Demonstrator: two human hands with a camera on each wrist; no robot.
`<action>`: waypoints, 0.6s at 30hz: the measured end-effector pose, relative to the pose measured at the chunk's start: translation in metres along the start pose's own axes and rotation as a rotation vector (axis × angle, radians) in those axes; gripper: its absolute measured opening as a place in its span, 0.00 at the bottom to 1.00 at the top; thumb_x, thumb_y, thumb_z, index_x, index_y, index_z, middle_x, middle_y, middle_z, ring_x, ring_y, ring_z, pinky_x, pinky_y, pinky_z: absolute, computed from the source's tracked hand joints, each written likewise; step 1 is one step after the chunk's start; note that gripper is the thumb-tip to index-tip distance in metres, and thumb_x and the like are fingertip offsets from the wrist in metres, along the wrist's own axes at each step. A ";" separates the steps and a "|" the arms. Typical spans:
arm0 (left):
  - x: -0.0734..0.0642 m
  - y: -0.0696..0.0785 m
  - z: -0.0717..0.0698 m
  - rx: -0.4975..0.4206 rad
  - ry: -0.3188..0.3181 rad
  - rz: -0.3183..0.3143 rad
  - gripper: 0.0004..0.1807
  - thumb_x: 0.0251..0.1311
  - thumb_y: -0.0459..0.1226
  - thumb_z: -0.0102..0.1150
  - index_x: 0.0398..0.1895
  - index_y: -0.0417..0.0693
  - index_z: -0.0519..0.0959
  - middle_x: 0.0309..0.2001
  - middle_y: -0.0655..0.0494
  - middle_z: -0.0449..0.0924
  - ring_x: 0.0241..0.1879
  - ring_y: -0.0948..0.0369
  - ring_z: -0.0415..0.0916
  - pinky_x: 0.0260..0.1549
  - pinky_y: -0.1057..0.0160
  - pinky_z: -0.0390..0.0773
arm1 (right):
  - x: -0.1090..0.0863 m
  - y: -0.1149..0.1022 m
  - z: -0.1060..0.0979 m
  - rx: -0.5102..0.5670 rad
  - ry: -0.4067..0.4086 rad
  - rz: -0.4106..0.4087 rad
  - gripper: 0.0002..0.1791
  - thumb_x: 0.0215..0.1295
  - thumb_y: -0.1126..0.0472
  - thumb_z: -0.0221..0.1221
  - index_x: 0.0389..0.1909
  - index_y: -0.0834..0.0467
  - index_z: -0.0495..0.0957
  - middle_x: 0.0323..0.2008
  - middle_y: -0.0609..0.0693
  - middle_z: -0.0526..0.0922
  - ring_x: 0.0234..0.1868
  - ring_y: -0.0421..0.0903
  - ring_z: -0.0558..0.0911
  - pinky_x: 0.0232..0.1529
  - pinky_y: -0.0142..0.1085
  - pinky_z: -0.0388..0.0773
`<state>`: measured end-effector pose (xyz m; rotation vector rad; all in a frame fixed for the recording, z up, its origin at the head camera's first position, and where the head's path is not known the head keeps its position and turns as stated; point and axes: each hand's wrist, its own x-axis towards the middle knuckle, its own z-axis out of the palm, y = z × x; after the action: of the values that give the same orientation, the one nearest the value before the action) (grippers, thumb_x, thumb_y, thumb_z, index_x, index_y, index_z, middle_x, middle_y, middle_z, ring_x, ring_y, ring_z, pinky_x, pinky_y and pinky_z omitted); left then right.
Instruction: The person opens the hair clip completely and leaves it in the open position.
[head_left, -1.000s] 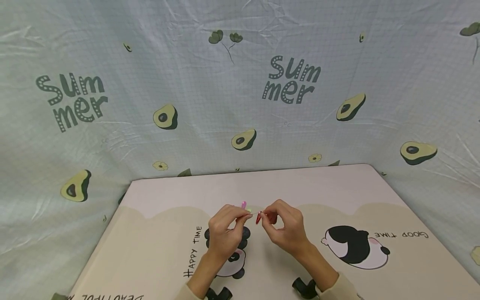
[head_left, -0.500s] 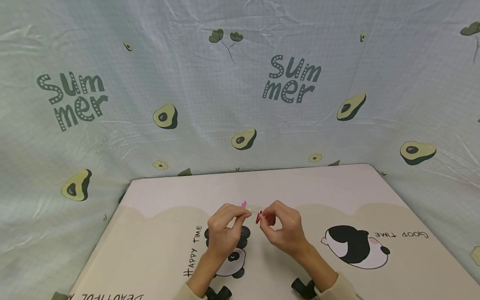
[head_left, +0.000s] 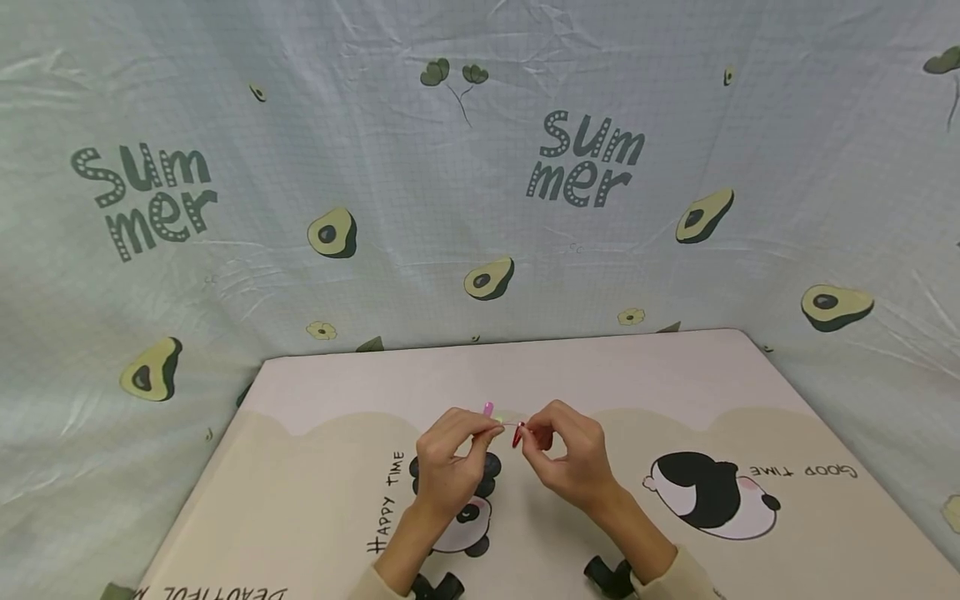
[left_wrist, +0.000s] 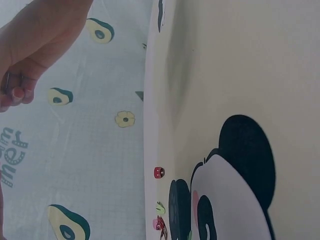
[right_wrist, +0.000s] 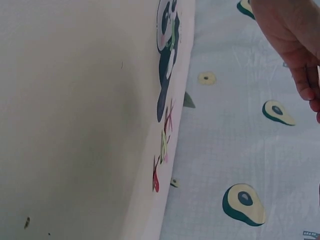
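In the head view both hands are raised over the table, fingertips close together. My left hand (head_left: 450, 458) pinches one end of a thin pale strand (head_left: 511, 425) between thumb and forefinger. The strand stretches to my right hand (head_left: 570, 454), whose thumb and forefinger pinch its other end. What the strand is, I cannot tell. Beyond the fingers lie a pink hair clip (head_left: 488, 409), a green hair clip (right_wrist: 163, 146) and a red hair clip (right_wrist: 156, 176). The fingers partly cover the clips in the head view. The left wrist view shows my right hand (left_wrist: 30, 65) from below.
The table wears a beige cover (head_left: 315, 500) printed with a panda (head_left: 472, 529), a dog-like animal (head_left: 712, 496) and lettering. A pale cloth (head_left: 420, 192) with avocados hangs behind and around its far edge. Black wrist-worn devices (head_left: 609, 577) sit near both cuffs.
Hardly anything differs. Both hands keep their pinch on the strand, with only tiny finger shifts, and the clips stay where they lie.
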<state>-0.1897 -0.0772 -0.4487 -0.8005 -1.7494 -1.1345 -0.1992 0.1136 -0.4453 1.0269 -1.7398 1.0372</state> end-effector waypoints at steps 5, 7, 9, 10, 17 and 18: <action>0.000 0.000 0.000 -0.002 0.005 0.007 0.05 0.66 0.35 0.67 0.33 0.44 0.88 0.28 0.54 0.86 0.27 0.62 0.78 0.30 0.72 0.80 | 0.000 0.000 -0.001 -0.001 -0.006 0.006 0.06 0.58 0.71 0.66 0.32 0.59 0.80 0.25 0.47 0.80 0.23 0.37 0.75 0.27 0.22 0.77; 0.000 0.000 0.001 -0.001 0.006 0.007 0.05 0.66 0.35 0.68 0.33 0.44 0.88 0.28 0.54 0.86 0.27 0.62 0.78 0.30 0.72 0.80 | 0.000 0.000 -0.001 -0.002 -0.007 0.011 0.03 0.65 0.65 0.64 0.32 0.59 0.80 0.26 0.47 0.81 0.23 0.37 0.76 0.27 0.22 0.77; 0.000 0.001 0.001 -0.001 0.007 0.008 0.05 0.66 0.35 0.68 0.33 0.44 0.88 0.28 0.54 0.86 0.27 0.62 0.77 0.29 0.71 0.80 | 0.000 0.001 -0.001 -0.003 -0.007 0.014 0.05 0.67 0.63 0.64 0.32 0.59 0.80 0.26 0.47 0.81 0.23 0.38 0.76 0.27 0.22 0.77; -0.001 0.001 0.001 0.000 0.006 0.007 0.05 0.65 0.35 0.69 0.33 0.44 0.88 0.28 0.54 0.86 0.27 0.62 0.77 0.29 0.71 0.80 | 0.000 0.001 -0.001 -0.003 -0.007 0.015 0.04 0.67 0.64 0.64 0.32 0.59 0.80 0.26 0.47 0.81 0.23 0.38 0.76 0.27 0.22 0.77; -0.001 0.001 0.001 0.011 0.001 0.000 0.01 0.60 0.31 0.72 0.33 0.44 0.88 0.28 0.55 0.86 0.27 0.62 0.77 0.29 0.71 0.80 | -0.001 0.001 -0.001 0.002 -0.013 0.025 0.11 0.51 0.73 0.68 0.33 0.59 0.80 0.26 0.48 0.81 0.23 0.38 0.76 0.27 0.23 0.78; -0.001 0.001 0.001 0.012 0.001 -0.001 0.01 0.61 0.32 0.71 0.33 0.43 0.88 0.28 0.54 0.86 0.27 0.62 0.77 0.29 0.71 0.80 | -0.001 0.000 -0.001 0.002 -0.012 0.024 0.11 0.50 0.73 0.68 0.33 0.59 0.80 0.26 0.48 0.81 0.22 0.38 0.76 0.27 0.23 0.78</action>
<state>-0.1886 -0.0758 -0.4499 -0.7919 -1.7538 -1.1237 -0.1992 0.1148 -0.4459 1.0170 -1.7652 1.0501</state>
